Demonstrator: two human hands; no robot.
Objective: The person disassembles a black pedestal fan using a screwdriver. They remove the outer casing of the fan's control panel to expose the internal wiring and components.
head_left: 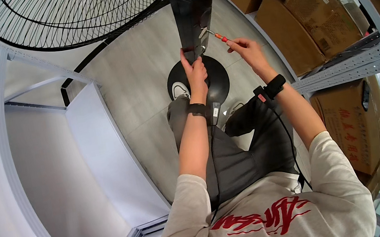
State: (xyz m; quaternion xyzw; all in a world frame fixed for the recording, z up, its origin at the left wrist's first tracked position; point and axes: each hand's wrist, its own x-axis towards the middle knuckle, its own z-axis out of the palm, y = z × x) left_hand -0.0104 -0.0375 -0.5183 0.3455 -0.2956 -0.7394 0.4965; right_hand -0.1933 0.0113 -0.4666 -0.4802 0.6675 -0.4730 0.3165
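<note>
You are pinching a slim, red-handled screwdriver with a metal shaft (221, 38) near its handle end, between the thumb and fingertips of your right hand (247, 51). Its long axis is running up and left from those fingers, aiming at the right side of a tall black column (188, 23); tip contact is not showing clearly. Your left hand (196, 73) is lying against the column's lower part, below the tip, index finger pointing upward; you cannot tell whether its other fingers are pinching anything. A round black base (217, 71) is sitting beneath. A black wire fan grille (96, 8) is occupying the far left; brown cardboard boxes (290, 26) are bounding the right.
</note>
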